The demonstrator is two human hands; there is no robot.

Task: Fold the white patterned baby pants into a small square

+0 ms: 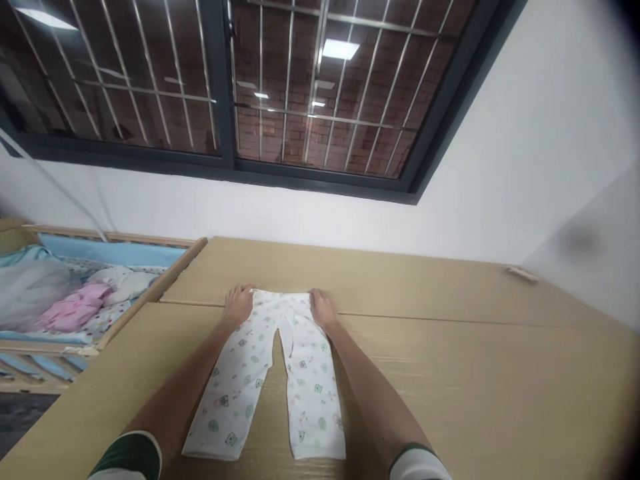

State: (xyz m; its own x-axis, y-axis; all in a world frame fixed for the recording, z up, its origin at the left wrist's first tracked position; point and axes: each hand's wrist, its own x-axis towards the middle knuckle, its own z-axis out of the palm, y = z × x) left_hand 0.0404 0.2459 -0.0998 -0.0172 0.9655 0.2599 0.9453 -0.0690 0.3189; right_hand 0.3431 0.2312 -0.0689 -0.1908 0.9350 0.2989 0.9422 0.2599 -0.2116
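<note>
A pair of small white baby pants (313,373) with a green and pink print lies spread flat, waistband away from me and legs apart toward me. My left hand (239,305) grips the left corner of the waistband, its fingers curled at the edge. At the opposite corner, my right hand (323,309) holds the waistband in the same way. The fingertips of both hands are partly hidden. A thin drawstring hangs loose near the crotch.
Under the pants is a tan table (440,380) with a seam across it. At left stands a wooden crib (150,293) holding a pink cloth (77,307) and bedding. A barred window (320,87) is in the wall behind. A small object (523,274) lies at the far right.
</note>
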